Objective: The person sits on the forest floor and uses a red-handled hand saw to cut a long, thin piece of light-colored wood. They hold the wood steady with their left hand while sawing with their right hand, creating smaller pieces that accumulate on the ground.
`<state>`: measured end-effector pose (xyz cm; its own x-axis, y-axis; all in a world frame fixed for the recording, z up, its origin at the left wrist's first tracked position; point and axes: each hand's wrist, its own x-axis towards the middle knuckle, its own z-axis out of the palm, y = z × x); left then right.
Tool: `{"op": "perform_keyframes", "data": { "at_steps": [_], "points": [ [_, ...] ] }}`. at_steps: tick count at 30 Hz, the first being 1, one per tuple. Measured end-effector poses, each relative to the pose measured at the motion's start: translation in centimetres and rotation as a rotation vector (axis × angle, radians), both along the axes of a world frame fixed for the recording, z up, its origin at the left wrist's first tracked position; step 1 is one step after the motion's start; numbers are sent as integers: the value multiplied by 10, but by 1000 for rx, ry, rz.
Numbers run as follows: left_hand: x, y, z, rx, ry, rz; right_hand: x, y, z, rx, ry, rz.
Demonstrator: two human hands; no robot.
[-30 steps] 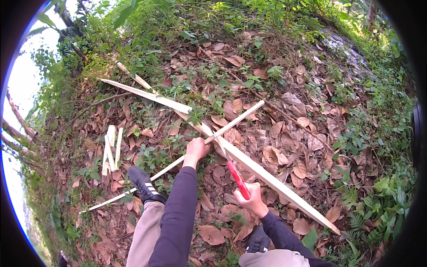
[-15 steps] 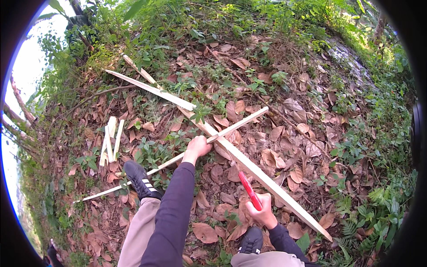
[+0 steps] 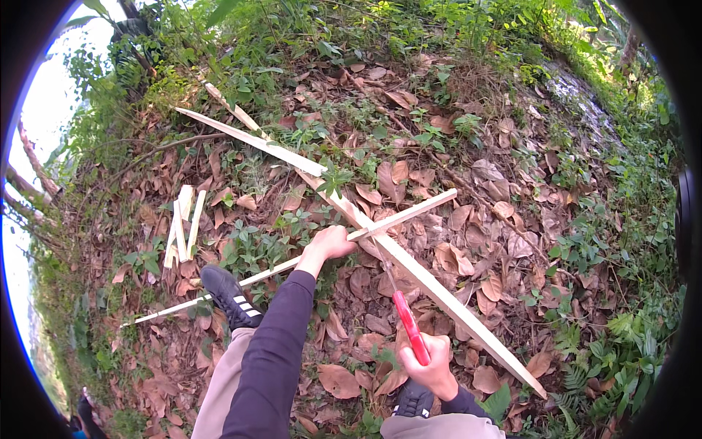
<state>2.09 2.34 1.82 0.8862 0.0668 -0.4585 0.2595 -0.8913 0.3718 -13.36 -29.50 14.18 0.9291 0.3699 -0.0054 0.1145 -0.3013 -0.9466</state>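
left hand (image 3: 333, 242), outstretched, clenches a thin stick (image 3: 417, 210); right hand (image 3: 430, 364) clasps red-handled blade (image 3: 410, 327).

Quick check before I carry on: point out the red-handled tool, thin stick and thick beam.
Red-handled tool (image 3: 410, 327), head view: on its handle.
Thin stick (image 3: 408, 213), head view: on its right-hand section.
Thick beam (image 3: 446, 300), head view: on its near half.

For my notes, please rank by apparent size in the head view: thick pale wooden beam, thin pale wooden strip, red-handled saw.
1. Thick wooden beam
2. Thin wooden strip
3. Red-handled saw
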Motion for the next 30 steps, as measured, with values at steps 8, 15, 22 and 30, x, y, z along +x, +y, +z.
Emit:
{"op": "perform_keyframes", "data": {
  "at_steps": [8, 15, 22, 30],
  "points": [
    [-21, -24, -24, 507, -661, 17, 14, 14, -6, 32, 21, -99],
    [-31, -35, -26, 322, -538, 105, 2, 12, 7, 7, 22, -72],
    [-20, -39, -22, 351, -478, 36, -1, -14, -46, 28, -11, -52],
    [-26, -39, -43, 403, -544, 112, -4, -11, -58, -17, -60, 14]
  ]
}}
